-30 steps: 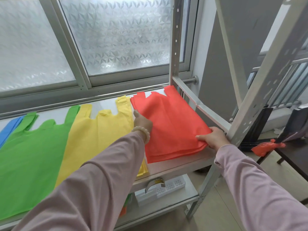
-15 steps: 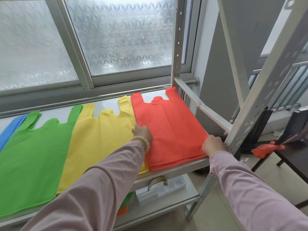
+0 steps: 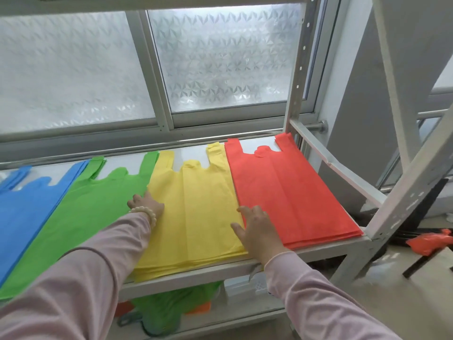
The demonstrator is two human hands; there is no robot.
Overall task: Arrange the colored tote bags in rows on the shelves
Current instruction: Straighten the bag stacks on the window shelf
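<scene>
Four flat stacks of tote bags lie side by side on the metal shelf (image 3: 326, 249): blue bags (image 3: 22, 207) at far left, then green bags (image 3: 81, 217), yellow bags (image 3: 196, 212) and red bags (image 3: 289, 192) at far right, handles toward the window. My left hand (image 3: 147, 203) rests on the left edge of the yellow stack where it meets the green one. My right hand (image 3: 257, 229) lies flat, fingers spread, on the seam between the yellow and red stacks. Neither hand grips a bag.
A frosted window runs behind the shelf. Grey shelf uprights (image 3: 411, 187) stand at right. On the lower shelf lie more green bags (image 3: 171, 303), something orange (image 3: 201, 307) and a white tray (image 3: 259, 283). An orange bag (image 3: 429, 241) lies on a dark surface at far right.
Both hands have shifted left from the red stack to the yellow stack. The red stack now lies straight against the right end. The view has also turned left, showing the blue stack.
</scene>
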